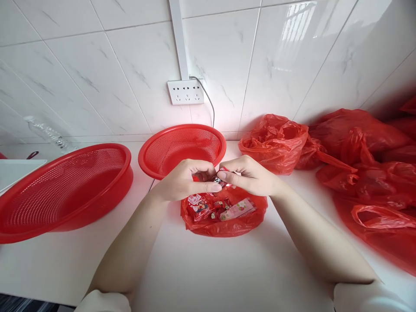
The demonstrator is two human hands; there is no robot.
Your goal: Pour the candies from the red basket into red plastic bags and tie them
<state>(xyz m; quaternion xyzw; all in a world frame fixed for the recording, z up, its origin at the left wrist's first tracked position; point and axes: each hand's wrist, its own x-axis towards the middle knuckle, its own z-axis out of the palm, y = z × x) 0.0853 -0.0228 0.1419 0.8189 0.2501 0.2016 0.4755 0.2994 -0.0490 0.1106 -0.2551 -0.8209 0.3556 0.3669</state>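
Observation:
My left hand (188, 180) and my right hand (248, 173) meet above an open red plastic bag (227, 227) on the white counter. Both pinch one small red wrapped candy (221, 180) between thumbs and fingertips. The bag holds several wrapped sweets, among them a red packet (198, 204) and a pink stick-shaped packet (238, 209). A small red mesh basket (182, 149) stands right behind my hands, its inside showing nothing.
A larger red mesh basket (61, 190) sits at the left. Several crumpled red plastic bags (364, 173) pile up along the right, one (276, 141) near the tiled wall. A wall socket (185, 92) with a cable hangs above the small basket. White counter (214, 273).

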